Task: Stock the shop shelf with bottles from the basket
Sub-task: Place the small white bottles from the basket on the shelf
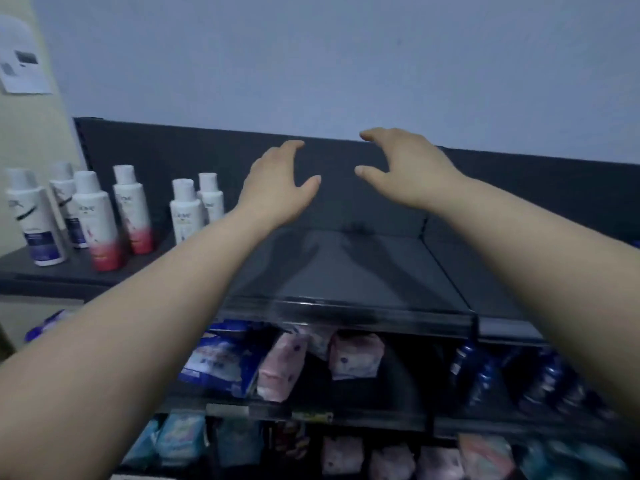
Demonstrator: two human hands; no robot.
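Both my arms reach out over the dark top shelf point(346, 271). My left hand point(277, 188) and my right hand point(405, 168) hover side by side above its bare middle, fingers loosely spread, thumbs pointing at each other, and neither holds anything. Several white bottles stand upright on the shelf's left part: one with a blue label point(34, 220) at the far left, two with red bottoms point(98, 223), and a pair of plain white ones point(188, 209) nearest my left hand. No basket shows in this view.
A dark back panel point(173, 150) closes the shelf behind. A divider point(446, 268) splits the shelf on the right. Lower shelves hold soft packets point(284, 368) and dark blue bottles point(485, 375). A paper notice point(20, 60) hangs on the wall at upper left.
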